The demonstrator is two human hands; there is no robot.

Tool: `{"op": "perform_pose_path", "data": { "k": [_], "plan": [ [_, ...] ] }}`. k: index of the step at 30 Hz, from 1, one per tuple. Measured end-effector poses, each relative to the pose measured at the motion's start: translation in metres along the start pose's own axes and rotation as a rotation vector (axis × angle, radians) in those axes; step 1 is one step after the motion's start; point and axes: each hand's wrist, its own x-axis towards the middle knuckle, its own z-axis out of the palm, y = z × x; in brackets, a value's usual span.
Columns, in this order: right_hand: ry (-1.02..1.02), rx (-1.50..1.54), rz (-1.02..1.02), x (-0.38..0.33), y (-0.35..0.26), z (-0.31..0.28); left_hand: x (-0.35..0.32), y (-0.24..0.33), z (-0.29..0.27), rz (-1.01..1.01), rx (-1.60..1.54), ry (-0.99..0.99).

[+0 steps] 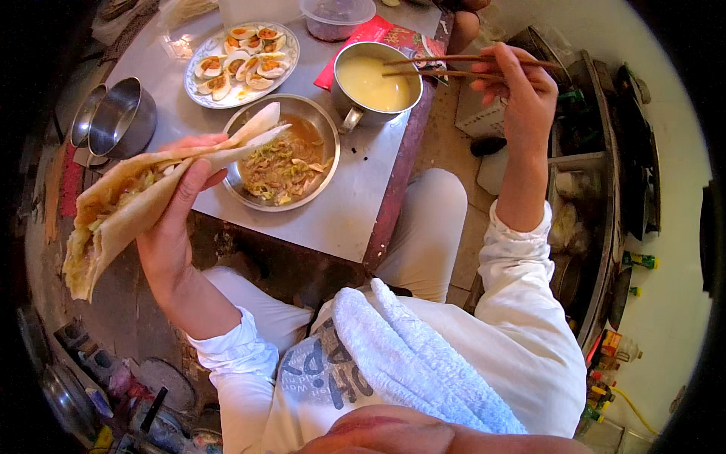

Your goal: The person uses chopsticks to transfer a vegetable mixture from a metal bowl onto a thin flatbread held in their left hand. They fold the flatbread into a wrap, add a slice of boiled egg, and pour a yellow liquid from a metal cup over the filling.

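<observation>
My left hand (pixel 181 189) is closed round a folded flatbread (pixel 125 208) with a cooked filling showing along its open side. The bread's far end reaches over a metal plate (pixel 333 147) of stewed, shredded greens in brown broth. My right hand (pixel 522 87) grips a pair of wooden chopsticks (pixel 454 59). Their tips dip into the pale yellow liquid of a metal mug (pixel 416 106), whose handle points toward me.
An oval plate of halved boiled eggs (pixel 242 64) lies at the back of the table (pixel 318 231). Nearby are stacked metal cups (pixel 121 117), a clear plastic tub (pixel 338 17) and a red packet (pixel 370 34). Shelves (pixel 578 163) with kitchen goods stand at right. My knee (pixel 431 204) is by the table's edge.
</observation>
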Motion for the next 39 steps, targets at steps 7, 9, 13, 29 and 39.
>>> {"op": "perform_pose_path", "data": {
  "k": [7, 9, 13, 29, 39],
  "plan": [
    [0.107, 0.14, 0.05, -0.022, 0.022, -0.004, 0.001, 0.0, 0.003, 0.024, -0.012, 0.01],
    [0.155, 0.249, -0.023, -0.022, 0.008, -0.008, 0.001, 0.0, 0.003, 0.029, -0.008, -0.004],
    [0.087, 0.29, 0.16, -0.022, 0.043, -0.007, 0.002, 0.002, 0.003, 0.024, -0.026, -0.033],
    [0.275, 0.762, 0.293, -0.047, 0.043, -0.011, 0.002, -0.001, -0.007, -0.019, 0.048, -0.048],
    [-0.005, 0.767, 0.55, -0.084, 0.061, 0.057, 0.004, 0.001, -0.006, -0.005, -0.04, 0.041]
  ]
}}
